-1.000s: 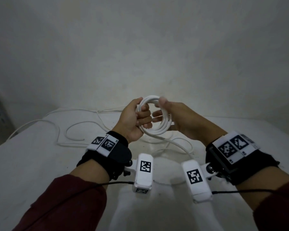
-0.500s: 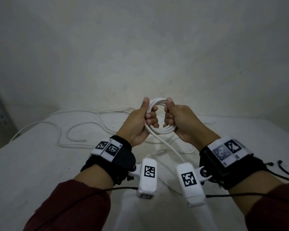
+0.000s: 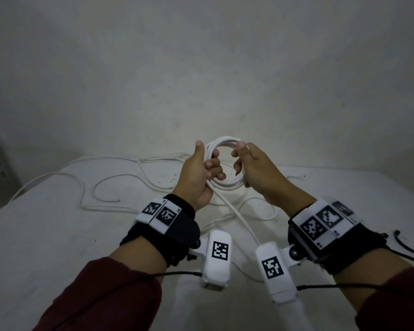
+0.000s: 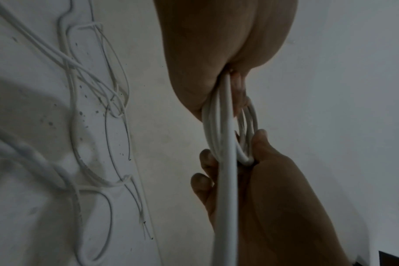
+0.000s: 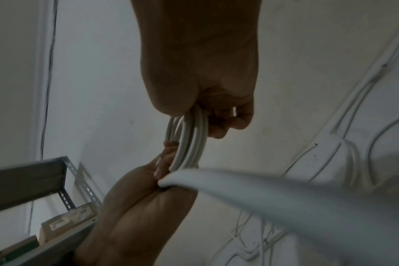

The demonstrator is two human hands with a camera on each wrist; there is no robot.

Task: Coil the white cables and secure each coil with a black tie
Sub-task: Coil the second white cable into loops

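Gripping: left hand (image 3: 197, 180) curls its fingers (image 3: 213, 163) round the left side of the white coil (image 3: 225, 143), thumb up along it.
Right hand (image 3: 258, 173): fingers (image 3: 237, 154) curled round the coil's right side, thumb on top.
Coil: held upright between both hands, above the desk (image 3: 58, 230).
Tail (image 3: 239, 216): runs from under the left fingers down toward the wrists.
Loose white cables (image 3: 101, 187): on the desk, left of and beyond the fingers.
Black ties (image 3: 406, 244): thin dark strands, right of the right wrist.
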